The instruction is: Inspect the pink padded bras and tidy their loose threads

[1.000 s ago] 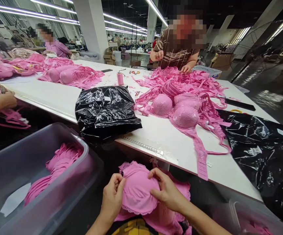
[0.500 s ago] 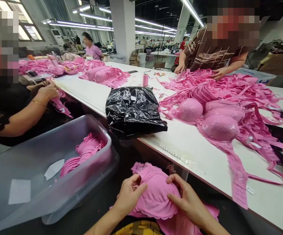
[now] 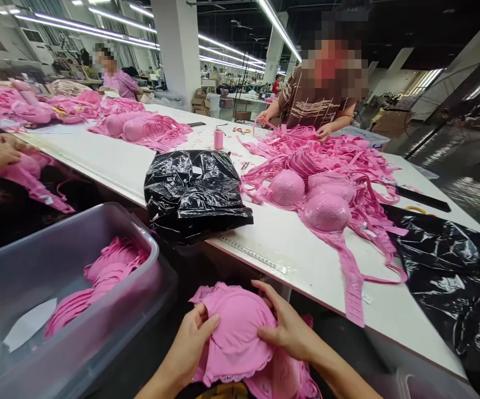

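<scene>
A pink bra (image 3: 240, 327) with lace edging is held low in front of me, one smooth cup turned upward. My left hand (image 3: 192, 338) pinches the cup's left side between thumb and fingers. On the other side, my right hand (image 3: 285, 327) grips the cup's edge, thumb on top and fingers partly behind the fabric. More of the bra hangs below, partly hidden by my right hand and wrist. To the left, a grey plastic bin (image 3: 111, 221) contains stacked pink cups (image 3: 111, 271) and a white paper piece (image 3: 30, 324).
A white table (image 3: 314, 277) with a measuring tape (image 3: 252, 252) along its edge bears a black plastic bag (image 3: 194, 194), a pink thread spool (image 3: 218, 138) and piled pink bras (image 3: 326, 210). Another black bag (image 3: 443, 277) lies right. Co-workers handle pink pieces at left and across the table.
My view has swung to the right, so the table and bin appear further left. Both hands keep hold of the bra, whose cup now looks smoother and more rounded.
</scene>
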A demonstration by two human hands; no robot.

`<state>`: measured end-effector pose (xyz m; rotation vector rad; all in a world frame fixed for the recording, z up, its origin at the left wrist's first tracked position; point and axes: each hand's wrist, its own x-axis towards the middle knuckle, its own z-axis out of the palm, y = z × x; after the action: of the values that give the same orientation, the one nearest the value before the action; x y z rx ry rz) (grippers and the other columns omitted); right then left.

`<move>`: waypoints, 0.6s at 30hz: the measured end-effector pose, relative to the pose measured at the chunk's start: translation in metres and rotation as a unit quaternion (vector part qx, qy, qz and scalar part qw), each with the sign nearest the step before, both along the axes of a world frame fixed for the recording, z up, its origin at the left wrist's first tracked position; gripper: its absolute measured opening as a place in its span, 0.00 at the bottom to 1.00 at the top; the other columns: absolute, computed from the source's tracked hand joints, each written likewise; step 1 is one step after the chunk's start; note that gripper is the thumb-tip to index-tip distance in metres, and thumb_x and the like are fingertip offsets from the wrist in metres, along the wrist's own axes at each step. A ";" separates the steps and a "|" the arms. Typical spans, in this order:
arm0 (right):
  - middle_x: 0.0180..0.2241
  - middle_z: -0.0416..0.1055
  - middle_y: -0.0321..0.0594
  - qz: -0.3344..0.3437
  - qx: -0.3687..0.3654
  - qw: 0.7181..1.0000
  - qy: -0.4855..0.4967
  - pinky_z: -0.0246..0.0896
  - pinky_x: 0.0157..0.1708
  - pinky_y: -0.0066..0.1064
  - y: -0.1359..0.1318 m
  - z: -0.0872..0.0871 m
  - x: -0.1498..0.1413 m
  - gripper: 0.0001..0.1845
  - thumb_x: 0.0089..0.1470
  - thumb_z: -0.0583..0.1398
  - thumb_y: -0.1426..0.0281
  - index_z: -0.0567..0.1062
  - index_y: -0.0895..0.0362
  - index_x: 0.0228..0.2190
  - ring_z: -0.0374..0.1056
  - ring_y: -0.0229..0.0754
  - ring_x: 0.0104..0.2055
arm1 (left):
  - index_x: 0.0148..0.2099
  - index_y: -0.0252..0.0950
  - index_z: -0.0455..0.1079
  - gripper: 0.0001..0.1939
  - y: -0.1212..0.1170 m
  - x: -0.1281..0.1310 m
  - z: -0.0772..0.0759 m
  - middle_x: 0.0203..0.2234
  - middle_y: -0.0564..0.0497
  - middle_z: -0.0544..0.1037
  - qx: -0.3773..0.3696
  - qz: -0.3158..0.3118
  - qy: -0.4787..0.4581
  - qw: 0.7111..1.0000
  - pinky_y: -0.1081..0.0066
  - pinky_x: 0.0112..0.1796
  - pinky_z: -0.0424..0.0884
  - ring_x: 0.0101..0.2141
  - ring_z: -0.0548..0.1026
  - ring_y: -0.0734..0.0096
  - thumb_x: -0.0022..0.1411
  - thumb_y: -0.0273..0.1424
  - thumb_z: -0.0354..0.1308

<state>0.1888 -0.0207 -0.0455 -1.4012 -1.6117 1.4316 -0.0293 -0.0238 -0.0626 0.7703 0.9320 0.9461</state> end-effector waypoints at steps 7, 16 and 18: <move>0.33 0.70 0.37 0.031 -0.017 0.999 -0.017 0.59 0.36 0.31 0.003 0.004 -0.001 0.16 0.35 0.59 0.78 0.72 0.59 0.33 0.65 0.45 0.37 | 0.45 0.32 0.72 0.22 -0.001 -0.002 0.002 0.41 0.41 0.76 0.002 -0.036 -0.018 0.999 0.57 0.48 0.66 0.43 0.73 0.54 0.48 0.36 0.65; 0.27 0.62 0.32 0.035 -0.017 0.999 -0.021 0.54 0.31 0.26 0.001 0.012 -0.014 0.07 0.37 0.56 0.79 0.66 0.58 0.24 0.59 0.38 0.32 | 0.44 0.33 0.73 0.23 0.001 -0.006 -0.026 0.40 0.42 0.77 0.040 -0.026 0.132 0.990 0.57 0.47 0.67 0.46 0.71 0.50 0.46 0.40 0.65; 0.28 0.62 0.32 0.035 -0.020 0.999 -0.021 0.55 0.33 0.27 0.000 0.011 -0.016 0.08 0.37 0.56 0.78 0.66 0.58 0.25 0.59 0.39 0.33 | 0.47 0.35 0.71 0.25 -0.001 -0.003 -0.028 0.44 0.42 0.75 0.034 -0.015 0.119 0.992 0.58 0.50 0.65 0.49 0.69 0.51 0.46 0.38 0.65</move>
<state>0.1725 -0.0207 -0.0340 -1.4190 -1.6828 1.4901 -0.0325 -0.0250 -0.0905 0.9677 1.0965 0.8761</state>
